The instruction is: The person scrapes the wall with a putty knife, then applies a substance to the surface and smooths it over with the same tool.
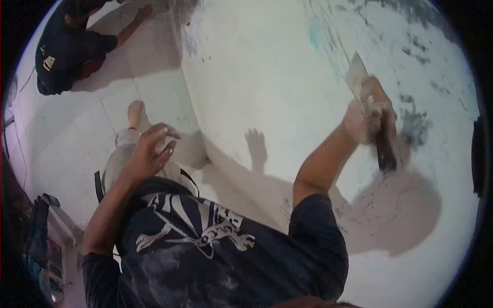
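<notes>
My right hand (376,110) is wrapped around a putty knife and held up against the white wall (246,66). The pale blade of the putty knife (355,72) points up and away from me along the wall, and its dark handle sticks out below my fist. Whitish paste coats my fingers around the grip. In front of my body, at waist height, my left hand (156,149) hangs free, its fingers loosely bent and apart, with white smears on the tips. Nothing shows in it.
Dark and greenish patches (413,120) mark the wall's right part. At the upper left, a person in dark clothes (77,56) crouches on the tiled floor (110,102). My bare foot (135,114) stands on the tiles. Dark cloth (38,231) hangs at the lower left.
</notes>
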### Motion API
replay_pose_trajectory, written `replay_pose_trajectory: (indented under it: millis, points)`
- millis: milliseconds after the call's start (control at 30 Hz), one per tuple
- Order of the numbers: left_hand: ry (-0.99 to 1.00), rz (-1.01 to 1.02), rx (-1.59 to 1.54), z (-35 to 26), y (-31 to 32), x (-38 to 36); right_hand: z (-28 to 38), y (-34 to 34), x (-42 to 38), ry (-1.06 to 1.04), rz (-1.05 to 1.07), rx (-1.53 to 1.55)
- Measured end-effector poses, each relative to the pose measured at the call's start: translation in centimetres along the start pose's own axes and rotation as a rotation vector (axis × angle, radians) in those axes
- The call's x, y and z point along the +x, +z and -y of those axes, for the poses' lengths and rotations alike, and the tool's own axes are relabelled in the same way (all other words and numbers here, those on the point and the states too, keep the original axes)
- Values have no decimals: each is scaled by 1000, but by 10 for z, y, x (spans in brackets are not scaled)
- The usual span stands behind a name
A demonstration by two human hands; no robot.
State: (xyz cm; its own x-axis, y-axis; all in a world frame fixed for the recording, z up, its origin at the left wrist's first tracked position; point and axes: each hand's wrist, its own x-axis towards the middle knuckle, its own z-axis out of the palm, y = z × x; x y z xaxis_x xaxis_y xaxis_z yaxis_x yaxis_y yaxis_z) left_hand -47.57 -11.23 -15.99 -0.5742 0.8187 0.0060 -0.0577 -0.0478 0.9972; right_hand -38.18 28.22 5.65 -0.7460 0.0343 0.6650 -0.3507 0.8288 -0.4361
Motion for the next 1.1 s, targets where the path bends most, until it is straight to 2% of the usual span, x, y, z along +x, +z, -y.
replay_pose_trajectory:
  millis: [33,100,133,167,233,267,300,333,367,400,467,500,533,567,600,633,667,700,733,800,833,867,900,967,1000,1067,1100]
  points:
    - [18,-16,8,0,-4,5,-13,0,0,-25,-2,5]
    - [84,20,121,-6,-6,5,-40,-9,-35,265,-121,-358]
    - [182,-43,71,2,-1,4,-42,-15,-45,414,-177,-551]
    - [200,-58,77,1,-1,9,-44,-8,-33,392,-183,-545]
    - [146,-13,170,-4,-8,7,-32,36,-6,430,-273,-204]
    - [144,-35,54,0,-5,6,-11,38,-13,492,-318,-68]
    - [140,1,40,1,-1,0,3,29,-29,513,-331,-99]
    - [87,49,44,3,0,1,2,23,-46,1118,-297,571]
    - [40,74,73,-1,-15,7,-4,32,-49,1641,-177,1317]
    - [50,115,152,-11,-18,9,10,50,-63,1606,-189,1337]
    - [79,135,134,-9,-16,10,56,117,-94,1231,-76,895]
    - [102,129,100,-9,-15,18,52,148,-115,743,81,349]
    - [85,177,197,-21,-14,25,63,174,-137,831,-20,411]
    - [105,215,220,-30,-11,31,60,180,-173,955,256,179]
    - [117,280,202,-35,-8,38,80,193,-183,1026,309,45]
    - [132,338,187,-37,-3,46,95,203,-204,1140,463,-111]
    - [162,406,214,-41,3,52,110,206,-228,1069,429,-30]
    - [282,433,296,-47,9,55,128,209,-247,1019,371,-25]
    - [303,552,286,-53,20,56,145,211,-270,1018,302,-80]
    - [352,813,404,-49,41,46,180,201,-268,1155,71,128]
    - [454,882,503,-30,51,33,193,194,-267,1173,23,118]
    - [335,1037,476,-33,64,29,201,185,-266,1184,-18,111]
    - [364,1046,478,-43,74,22,208,176,-262,1172,-57,106]
    - [582,890,392,-57,98,13,229,167,-251,1230,-225,68]
    - [601,911,402,-63,106,11,236,169,-250,1224,-256,62]
    - [689,927,312,-80,118,10,256,166,-243,1090,-531,81]
    - [699,946,317,-85,129,20,248,165,-249,1087,-553,76]
